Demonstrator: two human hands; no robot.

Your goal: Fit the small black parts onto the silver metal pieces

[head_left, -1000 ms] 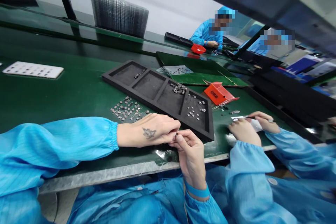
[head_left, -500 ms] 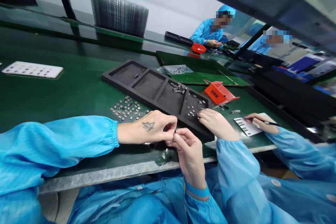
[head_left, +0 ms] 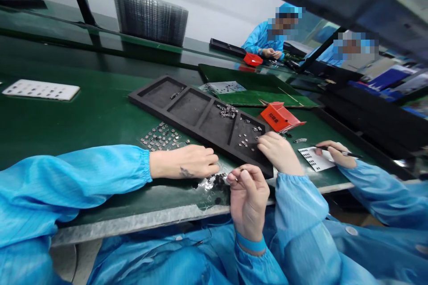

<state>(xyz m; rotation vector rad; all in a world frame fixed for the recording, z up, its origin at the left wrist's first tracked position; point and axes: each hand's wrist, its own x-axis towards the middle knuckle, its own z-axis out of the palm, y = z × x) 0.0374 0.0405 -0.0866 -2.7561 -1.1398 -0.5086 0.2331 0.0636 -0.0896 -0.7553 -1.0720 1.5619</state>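
My left hand (head_left: 185,162), palm down with fingers curled together, lies at the left edge of a pile of small black and shiny parts (head_left: 219,180). Its fingertips are hidden, so what they hold cannot be seen. To the right of the pile my right hand (head_left: 249,200) is raised above the table edge, thumb and fingers pinched on a tiny dark part (head_left: 236,179), mostly covered. Behind my left hand, many small metal pieces (head_left: 160,136) are spread on the green table. A black compartment tray (head_left: 187,124) runs diagonally behind both hands, small metal parts lying in it.
A co-worker's hand (head_left: 279,151) reaches over the tray's right end. Farther right, another hand (head_left: 337,156) holds a dark thin tool over a white card (head_left: 316,160). A red box (head_left: 277,116) stands behind the tray. At the left lies another white card (head_left: 42,89).
My hands have parted. The left one has turned palm down onto the pile of parts; the right has moved slightly right, still pinching. The co-worker's hand at the tray has shifted a little right.
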